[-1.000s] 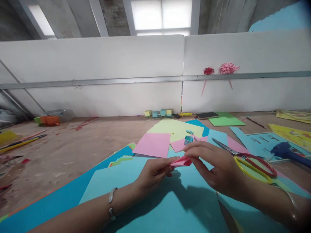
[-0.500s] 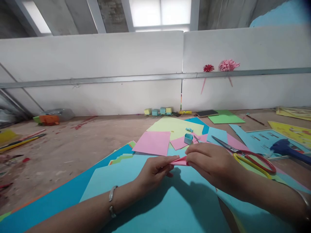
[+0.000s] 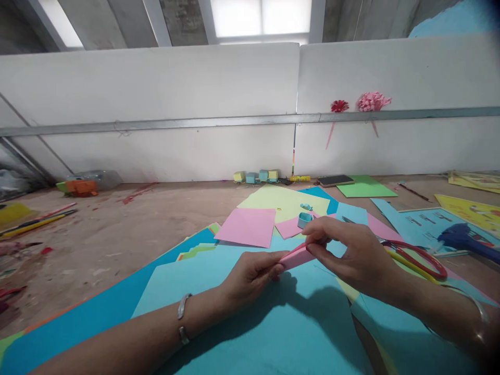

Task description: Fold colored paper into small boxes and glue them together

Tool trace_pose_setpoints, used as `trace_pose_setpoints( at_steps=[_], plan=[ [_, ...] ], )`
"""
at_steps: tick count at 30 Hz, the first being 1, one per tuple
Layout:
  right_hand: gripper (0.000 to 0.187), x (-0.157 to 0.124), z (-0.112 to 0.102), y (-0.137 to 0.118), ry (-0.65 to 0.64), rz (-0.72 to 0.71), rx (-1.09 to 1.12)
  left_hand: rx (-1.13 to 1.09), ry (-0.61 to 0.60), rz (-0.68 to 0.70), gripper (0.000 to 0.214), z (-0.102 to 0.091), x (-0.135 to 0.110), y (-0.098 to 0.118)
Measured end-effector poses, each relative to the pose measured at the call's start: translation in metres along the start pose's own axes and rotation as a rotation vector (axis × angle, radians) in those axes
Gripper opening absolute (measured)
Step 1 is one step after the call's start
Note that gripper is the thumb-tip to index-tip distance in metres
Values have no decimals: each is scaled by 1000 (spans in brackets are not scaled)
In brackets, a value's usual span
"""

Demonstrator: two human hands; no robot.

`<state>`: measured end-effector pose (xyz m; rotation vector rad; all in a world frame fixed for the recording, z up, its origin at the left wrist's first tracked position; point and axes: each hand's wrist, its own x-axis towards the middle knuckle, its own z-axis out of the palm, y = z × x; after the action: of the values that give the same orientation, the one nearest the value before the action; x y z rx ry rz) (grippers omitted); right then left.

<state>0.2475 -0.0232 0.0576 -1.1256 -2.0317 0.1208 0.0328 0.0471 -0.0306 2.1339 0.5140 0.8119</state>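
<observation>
Both my hands hold a small folded pink paper piece (image 3: 297,257) just above a large light-blue sheet (image 3: 258,312). My left hand (image 3: 250,276) pinches its left end with closed fingers. My right hand (image 3: 347,255) grips the right end, fingers curled over it. A silver bracelet sits on my left wrist. Just beyond my right hand lie a tiny blue paper box (image 3: 303,220) and a pink square sheet (image 3: 247,226).
Red-and-yellow scissors (image 3: 414,258) lie right of my right hand. A blue glue gun (image 3: 464,238), a yellow-green sheet (image 3: 285,203), a green sheet (image 3: 365,186) with a phone (image 3: 334,180), small paper cubes (image 3: 255,176) by the white wall, pencils (image 3: 37,220) far left.
My right hand has lifted and shifted slightly up, pulling the pink piece into a longer flat strip slanting upward to the right. The left hand has stayed pinching its end.
</observation>
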Motion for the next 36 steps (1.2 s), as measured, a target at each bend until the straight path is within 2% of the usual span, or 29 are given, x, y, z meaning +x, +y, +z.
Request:
trace_pose_setpoints(
  at_steps=[4, 7, 15, 17, 20, 26, 31, 36],
  plan=[
    [15, 0, -3, -2, -21, -17, 6, 26, 26, 29, 46, -1, 1, 4],
    [21, 0, -2, 1, -19, -36, 9, 10, -7, 19, 44, -2, 2, 9],
    [23, 5, -5, 12, -75, -274, -108, -136, -41, -101, 50, -1, 1, 13],
    [23, 5, -5, 13, -63, -294, -122, -137, -63, -98, 52, -1, 1, 15],
    [21, 4, -4, 12, -56, -195, -108, -47, -66, -46, 53, -2, 2, 17],
    [16, 6, -3, 8, -131, 149, 62, 104, -15, 28, 53, -3, 3, 17],
    [14, 5, -1, 4, -115, 168, 129, 92, 16, 50, 51, -2, 1, 15],
    [9, 2, 3, 0, -50, 176, 201, 44, 44, -2, 45, -1, 0, 19]
  ],
)
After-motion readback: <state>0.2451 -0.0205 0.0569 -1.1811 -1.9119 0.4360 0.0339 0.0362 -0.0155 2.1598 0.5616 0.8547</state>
